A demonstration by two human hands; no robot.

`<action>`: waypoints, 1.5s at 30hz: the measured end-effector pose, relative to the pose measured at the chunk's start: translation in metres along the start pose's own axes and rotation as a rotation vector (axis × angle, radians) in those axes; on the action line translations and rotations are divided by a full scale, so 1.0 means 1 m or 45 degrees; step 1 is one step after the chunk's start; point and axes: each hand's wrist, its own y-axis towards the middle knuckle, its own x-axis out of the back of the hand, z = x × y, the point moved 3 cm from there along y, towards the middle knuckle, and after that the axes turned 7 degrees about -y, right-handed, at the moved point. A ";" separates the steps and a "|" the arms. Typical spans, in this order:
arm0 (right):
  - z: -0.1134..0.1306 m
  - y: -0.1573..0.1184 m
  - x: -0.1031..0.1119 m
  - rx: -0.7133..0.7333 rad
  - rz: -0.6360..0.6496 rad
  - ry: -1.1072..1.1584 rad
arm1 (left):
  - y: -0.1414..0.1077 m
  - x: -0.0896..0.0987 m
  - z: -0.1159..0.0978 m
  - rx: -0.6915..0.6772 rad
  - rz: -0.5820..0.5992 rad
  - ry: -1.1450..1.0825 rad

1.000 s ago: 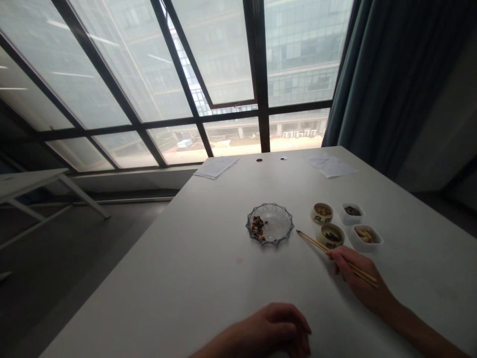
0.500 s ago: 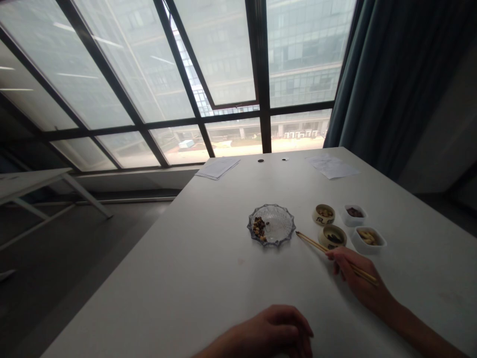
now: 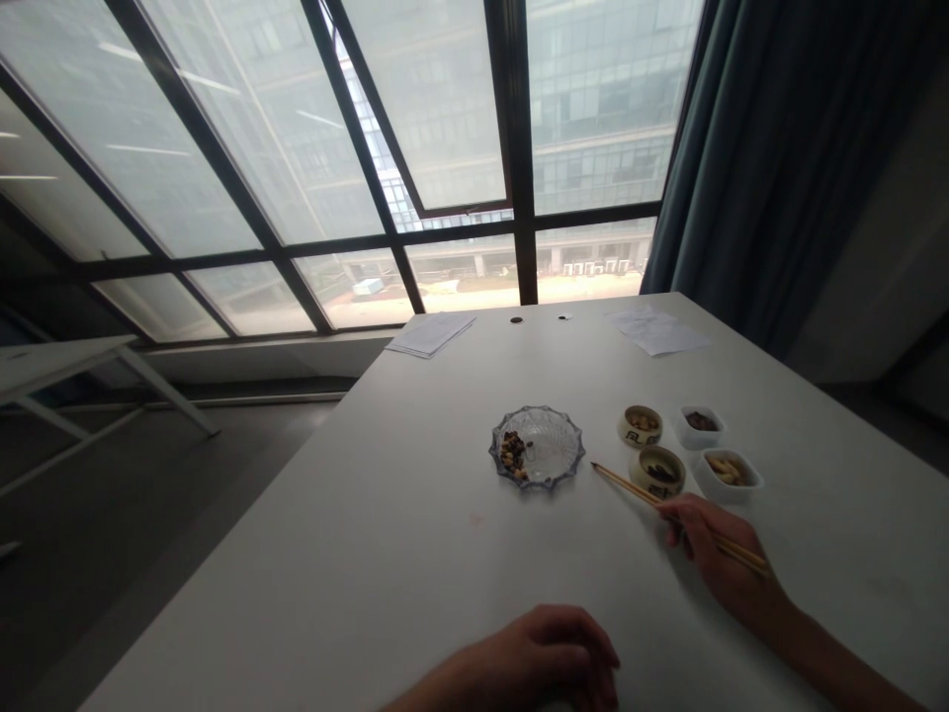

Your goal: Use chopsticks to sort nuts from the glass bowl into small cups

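Observation:
My right hand [image 3: 716, 544] is closed around a pair of wooden chopsticks [image 3: 630, 488]. Their tips are close together, just right of a scalloped clear glass plate [image 3: 567, 420], with no food visible between them. Small dark and light brown pieces of food [image 3: 513, 455] lie on the plate's left side. Directly beyond my right hand is a cream bowl [image 3: 678, 482] with dark pieces at its bottom. Near the front table edge, my left hand [image 3: 556, 653] rests with loosely bent fingers, the thumb a little apart. Nothing shows in it.
Behind the nearer bowl stands another cream bowl [image 3: 639, 433] with brown pieces. Two white plastic tubs sit to the right, one with dark food [image 3: 701, 421], one with yellowish pieces [image 3: 728, 469]. Papers [image 3: 430, 334] lie on the white table's [image 3: 356, 554] far end, by the windows.
My right hand has drawn back slightly to the right, and the chopstick tips are a little farther from the glass plate. My left hand stays where it was.

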 end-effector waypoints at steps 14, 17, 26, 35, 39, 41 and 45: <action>0.022 -0.047 0.075 -0.174 -0.385 -0.219 | 0.001 0.003 0.002 -0.002 0.032 -0.023; 0.013 -0.050 0.081 -0.236 -0.395 -0.206 | 0.000 0.002 0.001 -0.011 0.037 -0.020; 0.011 -0.049 0.077 -0.215 -0.360 -0.140 | 0.001 -0.001 0.000 -0.026 0.024 -0.010; 0.060 -0.002 0.018 0.126 -0.030 0.085 | 0.002 -0.002 0.000 -0.025 0.016 0.000; 0.075 0.027 -0.027 0.253 0.146 0.154 | 0.002 -0.001 0.001 -0.009 -0.007 0.026; 0.079 0.039 -0.047 0.299 0.201 0.151 | 0.002 0.000 0.002 -0.002 -0.029 0.040; 0.080 0.057 -0.076 0.314 0.283 0.133 | 0.000 0.003 0.005 0.018 -0.060 0.051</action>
